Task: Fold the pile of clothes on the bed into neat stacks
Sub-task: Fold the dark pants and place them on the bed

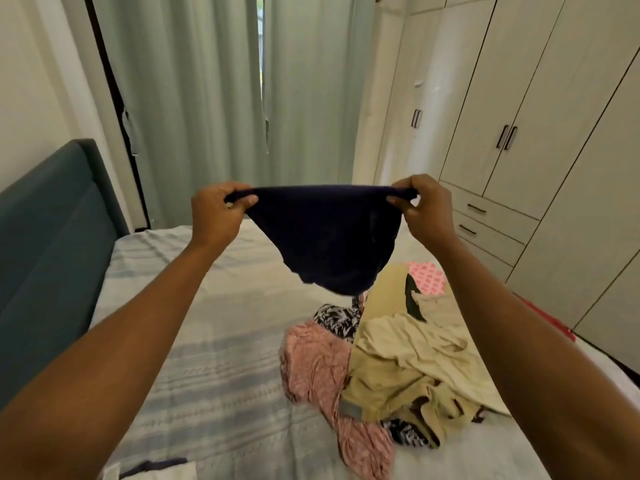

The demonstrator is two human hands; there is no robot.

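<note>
Held item: dark navy soft knit garment point(325, 237), top edge stretched taut, tapering to a rumpled lower end, hanging in the air above the bed.
Left hand point(216, 211): fingers point(247, 201) curled, pinching the garment's left corner.
Right hand point(420, 209): fingers curled, pinching the right corner.
Pile: crumpled beige cotton garment point(408, 358), crinkled pink fabric point(315, 358) and black-and-white leaf-print piece point(337, 318), heaped on the bed's right half below the navy garment.
Bed: pale blue striped sheet point(207, 341), lying flat across the left half.
Surroundings: teal padded headboard point(52, 237) at left; grey-green pleated curtains point(194, 98) ahead; pale wardrobe doors point(519, 116) near the bed's right edge.
</note>
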